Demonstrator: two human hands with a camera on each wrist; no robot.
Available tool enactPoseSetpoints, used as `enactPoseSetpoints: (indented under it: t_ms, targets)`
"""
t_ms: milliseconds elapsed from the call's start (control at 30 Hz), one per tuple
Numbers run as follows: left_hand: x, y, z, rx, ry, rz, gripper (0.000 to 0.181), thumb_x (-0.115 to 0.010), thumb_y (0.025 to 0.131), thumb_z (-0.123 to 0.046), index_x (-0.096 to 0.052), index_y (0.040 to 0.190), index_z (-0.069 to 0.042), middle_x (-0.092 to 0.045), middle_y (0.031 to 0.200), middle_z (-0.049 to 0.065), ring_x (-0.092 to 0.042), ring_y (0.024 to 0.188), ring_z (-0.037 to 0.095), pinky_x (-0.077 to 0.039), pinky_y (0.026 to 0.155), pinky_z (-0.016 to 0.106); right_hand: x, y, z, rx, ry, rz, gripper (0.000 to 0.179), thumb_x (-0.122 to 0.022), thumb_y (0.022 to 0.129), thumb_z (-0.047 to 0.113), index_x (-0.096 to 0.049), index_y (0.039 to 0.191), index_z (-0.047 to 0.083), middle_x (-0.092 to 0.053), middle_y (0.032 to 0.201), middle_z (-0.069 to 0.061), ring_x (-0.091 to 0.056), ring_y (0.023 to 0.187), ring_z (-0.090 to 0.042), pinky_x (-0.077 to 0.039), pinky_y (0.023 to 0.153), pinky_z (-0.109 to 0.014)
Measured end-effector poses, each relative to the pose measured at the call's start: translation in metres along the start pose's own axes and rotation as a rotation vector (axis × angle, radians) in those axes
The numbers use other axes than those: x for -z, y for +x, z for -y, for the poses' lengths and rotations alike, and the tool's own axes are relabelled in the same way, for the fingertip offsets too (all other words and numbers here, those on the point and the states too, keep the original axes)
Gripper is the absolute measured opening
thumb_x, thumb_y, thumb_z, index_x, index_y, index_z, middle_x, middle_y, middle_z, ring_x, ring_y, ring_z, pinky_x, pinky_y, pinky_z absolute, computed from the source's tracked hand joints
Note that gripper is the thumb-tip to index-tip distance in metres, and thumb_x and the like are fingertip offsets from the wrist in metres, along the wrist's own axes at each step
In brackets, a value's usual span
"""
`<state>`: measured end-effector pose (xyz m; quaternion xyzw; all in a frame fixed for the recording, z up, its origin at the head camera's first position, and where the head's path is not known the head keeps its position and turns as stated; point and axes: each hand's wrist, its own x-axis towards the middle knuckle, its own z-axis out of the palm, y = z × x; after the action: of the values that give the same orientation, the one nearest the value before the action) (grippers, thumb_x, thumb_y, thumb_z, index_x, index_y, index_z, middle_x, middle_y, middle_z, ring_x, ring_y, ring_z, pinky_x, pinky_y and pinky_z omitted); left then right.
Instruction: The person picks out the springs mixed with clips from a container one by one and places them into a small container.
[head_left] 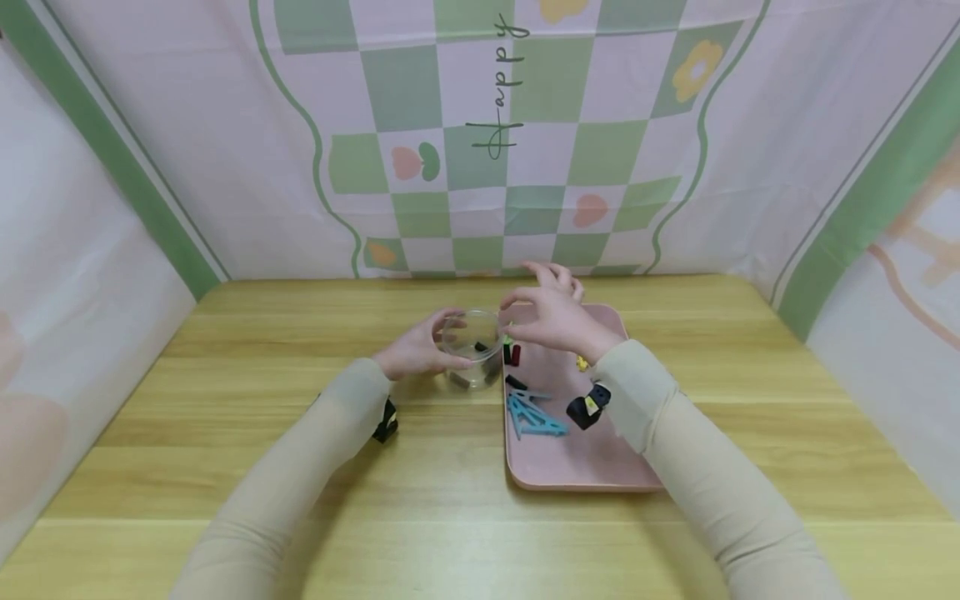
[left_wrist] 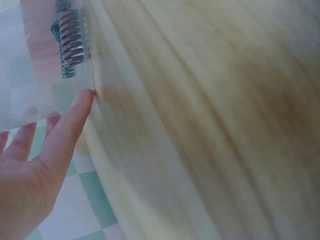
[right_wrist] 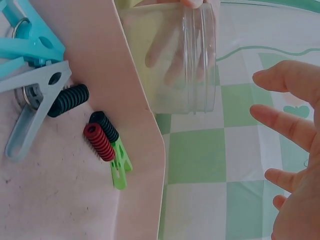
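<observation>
"Green-and-white checked cloth (head_left: 480, 208) hangs behind our wood-grain table (head_left: 420, 517). How do we see the 2 arms?"

"Both reach forward in beige sleeves (head_left: 637, 392), converging; the right forearm crosses over the pink tray (head_left: 555, 467)."

"And our left hand (head_left: 415, 350)?"

"We see it grasping the clear plastic jar (head_left: 474, 367) from the left, thumb on the near side, fingers on the far side. It is on the table, just left of the tray, with dark ridged coils (left_wrist: 71, 37) inside."

"Our right hand (head_left: 558, 319)?"

"Released: fingers spread above the tray's far left corner, tips towards the jar but apart from it in the right wrist view."

"What do we find below?"

"A red coil (right_wrist: 99, 142) and a black coil beside a green clip (right_wrist: 120, 167), plus a bright blue clip (right_wrist: 35, 42)."
</observation>
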<state>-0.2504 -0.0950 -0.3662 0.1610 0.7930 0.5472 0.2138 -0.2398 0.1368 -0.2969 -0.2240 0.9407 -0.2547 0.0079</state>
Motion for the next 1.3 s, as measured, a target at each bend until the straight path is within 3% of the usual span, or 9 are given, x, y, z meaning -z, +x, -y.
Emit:
enactPoseSetpoints:
  t_ms: [533, 933, 1300]
  targets:
    - [0.002, 0.0, 0.0, -0.002, 0.011, 0.001, 0.086, -0.076, 0.078, -0.009, -0.025, 0.147, -0.018, -0.032, 0.15, 0.008, -0.035, 0.135, 0.034, -0.053, 0.088, 0.036, 0.007, -0.007, -0.018, -0.014, 0.012, 0.005, 0.028, -0.068, 0.084, 0.027, -0.068, 0.108, 0.014, -0.014, 0.157, -0.017, 0.001, 0.139, -0.044, 0.004, 0.106, -0.065]
    - [0.0, 0.001, -0.002, 0.021, 0.015, 0.002, 0.087, -0.077, 0.078, -0.011, -0.026, 0.147, -0.02, -0.032, 0.151, 0.006, -0.035, 0.136, 0.032, -0.055, 0.079, 0.033, -0.002, -0.018, -0.035, -0.049, 0.059, 0.086, 0.035, -0.065, 0.085, 0.03, -0.066, 0.115, 0.013, -0.011, 0.157, -0.018, 0.002, 0.139, -0.046, 0.003, 0.104, -0.07]
    - [0.001, 0.0, -0.001, 0.022, 0.016, 0.001, 0.087, -0.077, 0.077, -0.01, -0.026, 0.147, -0.02, -0.032, 0.151, 0.005, -0.035, 0.136, 0.032, -0.055, 0.08, 0.034, -0.013, -0.023, -0.051, -0.05, 0.054, 0.072, 0.036, -0.068, 0.083, 0.028, -0.065, 0.114, 0.011, -0.016, 0.155, -0.019, -0.004, 0.137, -0.047, -0.004, 0.104, -0.069]
